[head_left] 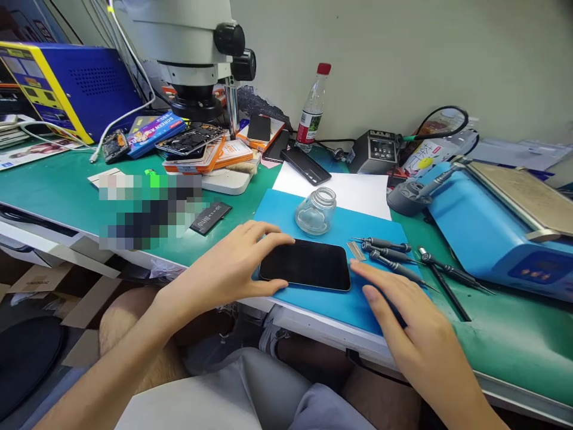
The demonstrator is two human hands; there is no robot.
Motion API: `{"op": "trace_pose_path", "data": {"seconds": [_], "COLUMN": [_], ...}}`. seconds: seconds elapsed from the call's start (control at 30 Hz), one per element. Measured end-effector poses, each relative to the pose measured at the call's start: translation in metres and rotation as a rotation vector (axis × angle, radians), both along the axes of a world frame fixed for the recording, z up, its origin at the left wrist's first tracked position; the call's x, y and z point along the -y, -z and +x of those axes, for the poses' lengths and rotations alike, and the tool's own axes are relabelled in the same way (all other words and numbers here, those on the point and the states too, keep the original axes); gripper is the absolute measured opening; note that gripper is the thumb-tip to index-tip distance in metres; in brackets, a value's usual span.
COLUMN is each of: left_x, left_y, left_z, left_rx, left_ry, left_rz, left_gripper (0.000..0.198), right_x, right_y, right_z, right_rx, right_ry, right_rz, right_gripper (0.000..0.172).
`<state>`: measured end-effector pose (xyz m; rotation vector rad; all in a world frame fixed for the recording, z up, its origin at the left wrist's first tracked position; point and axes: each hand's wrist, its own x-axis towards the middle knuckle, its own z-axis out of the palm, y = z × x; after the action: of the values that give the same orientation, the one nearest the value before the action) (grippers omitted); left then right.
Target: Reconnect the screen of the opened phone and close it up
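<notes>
A black-screened smartphone (308, 264) lies face up on the blue mat (326, 307). Around its left end, my left hand (237, 260) grips it, thumb on the near edge and fingers on the far edge. My right hand (398, 313) is just off the phone's right end, thumb and forefinger apart, holding nothing. Behind the phone is an open glass jar (316, 212). Several precision screwdrivers (389, 254) lie right of the phone, near a small flat metallic piece (357, 251).
A loose phone battery (210, 217) lies to the left. Behind are a microscope (192, 60), stacked boxes with phone parts (197, 149), another dark phone (307, 165) and a plastic bottle (310, 110). A blue heating machine (496, 221) stands right, beside a soldering iron holder (407, 197).
</notes>
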<state>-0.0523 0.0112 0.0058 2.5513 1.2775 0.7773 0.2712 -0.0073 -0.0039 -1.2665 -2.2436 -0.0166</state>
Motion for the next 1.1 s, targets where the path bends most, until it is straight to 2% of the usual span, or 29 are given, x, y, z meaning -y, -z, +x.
{"op": "trace_pose_path", "data": {"seconds": [0.1,0.27,0.37,0.5,0.6,0.77,0.9,0.97,1.1], "left_x": [0.008,0.021,0.028,0.034,0.037,0.037,0.033,0.03,0.022], "left_y": [0.003,0.01,0.014,0.02,0.024,0.028,0.015,0.0,-0.032], "left_z": [0.004,0.009,0.009,0.011,0.018,0.033,0.042,0.046,0.053], "left_rx": [-0.02,-0.112,-0.079,0.044,0.149,0.284,0.344,0.457,0.79], "left_ry": [-0.028,-0.072,-0.11,-0.148,-0.185,-0.204,-0.151,-0.106,0.033], "left_rz": [0.148,0.461,0.517,0.525,0.517,0.506,0.318,0.192,0.009], "left_gripper": [0.045,0.03,0.034,0.046,0.05,0.061,0.074,0.063,0.025], "right_x": [-0.002,-0.013,-0.017,-0.009,0.003,0.01,0.005,0.001,-0.004], "right_y": [-0.001,-0.001,-0.005,-0.017,-0.025,-0.034,-0.045,-0.053,-0.07], "right_z": [-0.008,-0.03,-0.042,-0.054,-0.06,-0.06,-0.052,-0.048,-0.043], "right_rx": [-0.092,-0.319,-0.483,-0.835,-0.958,-0.901,-0.648,-0.469,-0.211], "right_ry": [0.102,0.18,0.161,0.034,0.037,0.042,0.022,-0.05,-0.231], "right_rz": [-0.091,-0.305,-0.377,-0.491,-0.386,-0.231,-0.024,0.096,0.268], "right_gripper": [0.039,0.041,0.045,0.044,0.039,0.027,0.013,0.01,0.014]}}
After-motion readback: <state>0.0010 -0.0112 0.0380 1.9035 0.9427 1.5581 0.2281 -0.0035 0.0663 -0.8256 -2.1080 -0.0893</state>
